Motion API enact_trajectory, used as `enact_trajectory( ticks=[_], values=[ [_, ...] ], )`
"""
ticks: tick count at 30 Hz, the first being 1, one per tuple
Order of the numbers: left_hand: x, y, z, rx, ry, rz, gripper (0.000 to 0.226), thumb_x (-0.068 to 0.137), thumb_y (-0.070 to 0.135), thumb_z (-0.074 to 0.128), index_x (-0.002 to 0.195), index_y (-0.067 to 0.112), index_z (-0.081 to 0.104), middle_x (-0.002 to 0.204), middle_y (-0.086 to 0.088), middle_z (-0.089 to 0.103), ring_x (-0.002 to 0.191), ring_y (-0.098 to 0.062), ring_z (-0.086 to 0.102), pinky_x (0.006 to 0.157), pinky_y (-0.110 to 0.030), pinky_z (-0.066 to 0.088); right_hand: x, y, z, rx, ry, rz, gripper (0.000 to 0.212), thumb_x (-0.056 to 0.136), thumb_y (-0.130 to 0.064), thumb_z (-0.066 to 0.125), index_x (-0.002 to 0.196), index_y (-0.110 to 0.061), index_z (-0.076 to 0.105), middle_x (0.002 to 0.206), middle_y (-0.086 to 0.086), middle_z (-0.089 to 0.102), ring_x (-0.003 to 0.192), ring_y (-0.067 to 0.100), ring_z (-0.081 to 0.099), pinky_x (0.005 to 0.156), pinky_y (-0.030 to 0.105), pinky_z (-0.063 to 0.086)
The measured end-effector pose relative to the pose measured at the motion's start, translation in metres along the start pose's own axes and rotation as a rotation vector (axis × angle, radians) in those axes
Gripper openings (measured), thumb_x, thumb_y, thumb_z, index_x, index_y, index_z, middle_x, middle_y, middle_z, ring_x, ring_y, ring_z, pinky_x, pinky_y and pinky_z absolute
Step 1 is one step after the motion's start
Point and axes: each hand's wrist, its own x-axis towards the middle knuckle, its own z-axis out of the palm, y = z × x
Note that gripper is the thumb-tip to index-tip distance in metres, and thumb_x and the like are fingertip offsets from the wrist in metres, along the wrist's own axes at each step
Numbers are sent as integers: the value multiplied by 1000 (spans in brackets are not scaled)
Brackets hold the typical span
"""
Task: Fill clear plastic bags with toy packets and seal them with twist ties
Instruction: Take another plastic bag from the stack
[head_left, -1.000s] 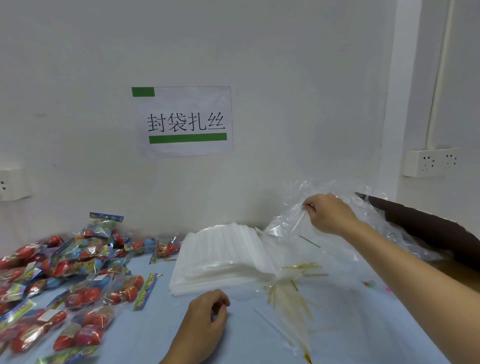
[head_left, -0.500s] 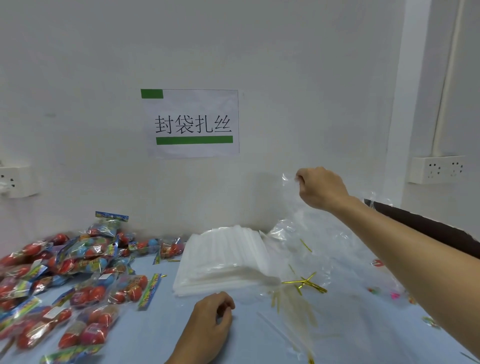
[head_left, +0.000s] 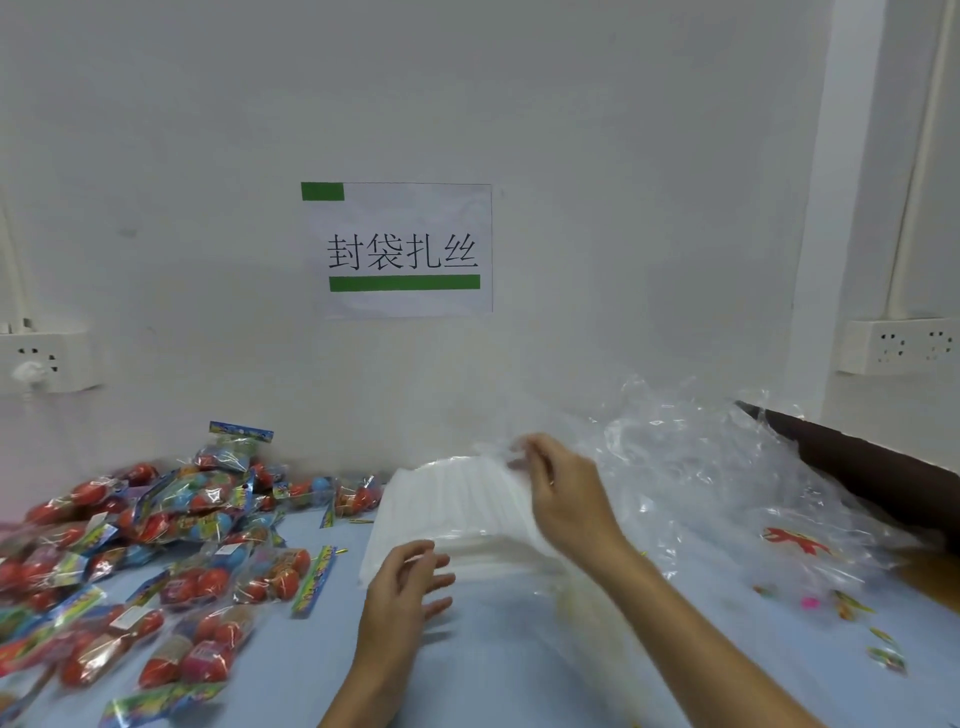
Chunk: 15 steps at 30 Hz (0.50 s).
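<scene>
Head view shows the right hand over the white stack of flat clear plastic bags on the pale blue tabletop. Its fingers pinch what seems a thin film at the far top edge. The left hand hovers at the near edge, fingers spread and holding nothing. I judge the bags light, soft and slippery, clinging together; take one sheet at its open edge. Red toy packets lie to the left.

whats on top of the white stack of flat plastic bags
The right hand pinches a clear film at the top of the white stack of flat plastic bags; the left hand covers its near edge. What lies beneath is hidden.
</scene>
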Motion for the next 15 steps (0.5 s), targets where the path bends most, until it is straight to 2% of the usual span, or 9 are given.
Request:
enact_trajectory(
  ticks=[3, 5, 7, 8, 10, 12, 15],
  values=[
    [4, 7, -5, -254, -10, -177, 38, 99, 38, 49, 110, 5, 66, 107, -11, 74, 107, -26, 66, 82, -43, 53, -32, -9, 30, -46, -241, -68, 22, 103, -21, 42, 107, -24, 64, 89, -5, 72, 84, 14, 67, 79, 36, 53],
    [8, 11, -11, -286, -51, -248, 59, 91, 56, 48, 101, 1, 67, 99, -9, 75, 103, -25, 65, 86, -44, 51, -44, -15, 44, -99, -417, -126, 26, 103, -27, 40, 114, -25, 64, 97, -3, 73, 89, 17, 65, 82, 39, 52],
    [10, 13, -18, -274, -104, -250, 64, 80, 64, 56, 96, 3, 66, 87, -11, 72, 88, -25, 66, 79, -42, 50, -55, -21, 54, -90, -502, -182, 27, 102, -29, 42, 118, -26, 63, 106, -4, 73, 98, 16, 65, 87, 35, 50],
    [10, 13, -21, -268, -112, -251, 60, 76, 59, 64, 97, 3, 67, 86, -12, 71, 81, -25, 67, 74, -40, 51, -60, -22, 58, -82, -519, -213, 26, 102, -31, 43, 118, -26, 63, 106, -4, 72, 99, 17, 64, 88, 35, 49],
    [11, 10, -22, -274, -81, -246, 51, 71, 36, 80, 106, 2, 65, 91, -16, 71, 78, -26, 68, 74, -40, 52, -70, -23, 64, -87, -547, -254, 27, 100, -36, 45, 118, -27, 61, 109, -3, 70, 101, 19, 62, 90, 37, 48],
    [12, 6, -21, -224, -3, -226, 38, 78, 17, 78, 110, 2, 64, 97, -16, 74, 79, -24, 71, 78, -39, 53, -77, -24, 65, -14, -571, -224, 28, 100, -38, 43, 118, -26, 61, 112, -6, 69, 102, 14, 63, 92, 36, 48],
    [12, 5, -23, -139, 58, -194, 13, 88, 9, 68, 101, 10, 71, 96, -15, 76, 74, -22, 73, 67, -33, 56, -80, -18, 61, 122, -504, -139, 29, 99, -35, 44, 118, -30, 65, 114, -16, 70, 106, -2, 61, 96, 24, 46]
  ],
)
